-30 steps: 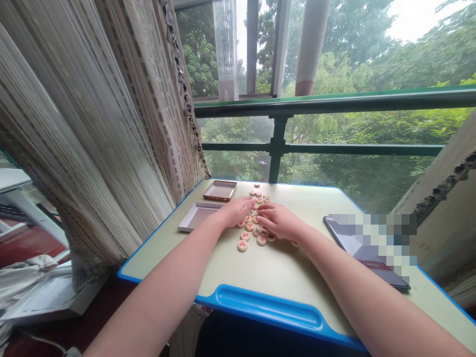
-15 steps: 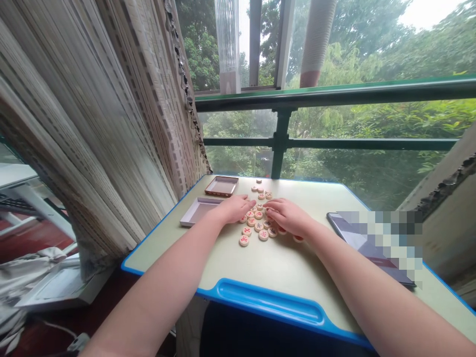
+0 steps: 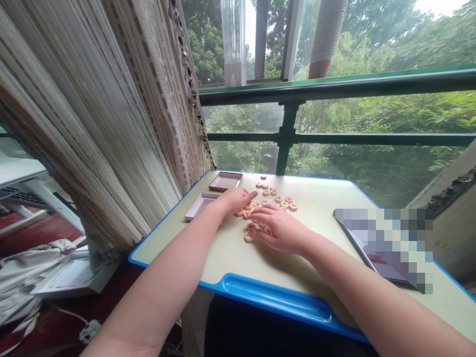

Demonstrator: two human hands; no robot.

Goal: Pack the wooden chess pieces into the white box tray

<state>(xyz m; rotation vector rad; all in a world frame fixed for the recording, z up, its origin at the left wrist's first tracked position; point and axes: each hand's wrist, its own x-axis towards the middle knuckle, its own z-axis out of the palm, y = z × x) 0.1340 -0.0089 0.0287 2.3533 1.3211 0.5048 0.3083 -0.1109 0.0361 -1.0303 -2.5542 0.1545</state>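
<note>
Round wooden Chinese chess pieces with red or dark characters lie loosely in the middle of the table. My left hand (image 3: 237, 200) rests by the left side of the cluster, fingers stretched out and thumb apart, close to a red-marked piece (image 3: 247, 214). Over the near right part, my right hand (image 3: 280, 227) spreads its fingers and partly covers several pieces. A red-marked piece (image 3: 249, 236) shows just left of its fingertips. Beyond the right hand sits a small group with a piece (image 3: 293, 207) at its right end. Farther back is another piece (image 3: 273, 192).
Two shallow box halves, one red-edged (image 3: 222, 188) and one pale (image 3: 190, 213), stand at the table's left. A tablet-like dark slab (image 3: 360, 243), partly pixelated, lies on the right. The blue table edge has a molded groove (image 3: 275, 300). Curtains (image 3: 111, 99) hang at left.
My right hand has shifted toward me and left, with fingers more spread, now covering near pieces. Pieces beyond it have come into view. The whole view has turned slightly.
</note>
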